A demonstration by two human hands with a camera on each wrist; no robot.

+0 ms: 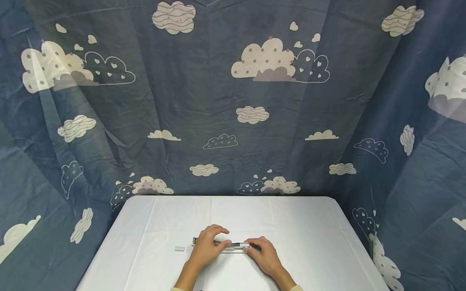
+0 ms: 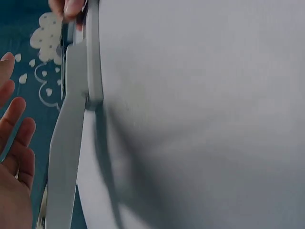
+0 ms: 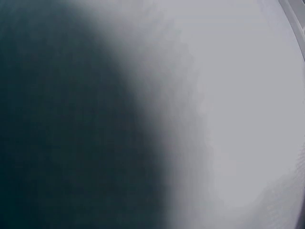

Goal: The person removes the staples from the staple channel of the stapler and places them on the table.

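A long, slim grey and silver stapler [image 1: 233, 245] with a dark part lies across the table in front of me. My right hand [image 1: 265, 254] pinches its right end between thumb and fingers; in the left wrist view those fingertips [image 2: 72, 7] show at the top. Over the stapler's left part is my left hand [image 1: 208, 247], its fingers spread and loosely bent. The left wrist view shows these fingers apart from the grey stapler body [image 2: 66, 143]. Whether the left thumb touches it I cannot tell. The right wrist view is mostly blurred dark and white.
A small grey block [image 1: 179, 249], perhaps a strip of staples, lies on the white table [image 1: 309, 234] left of my left hand. Behind the table and along both sides hangs a blue curtain [image 1: 204, 97] with cloud prints.
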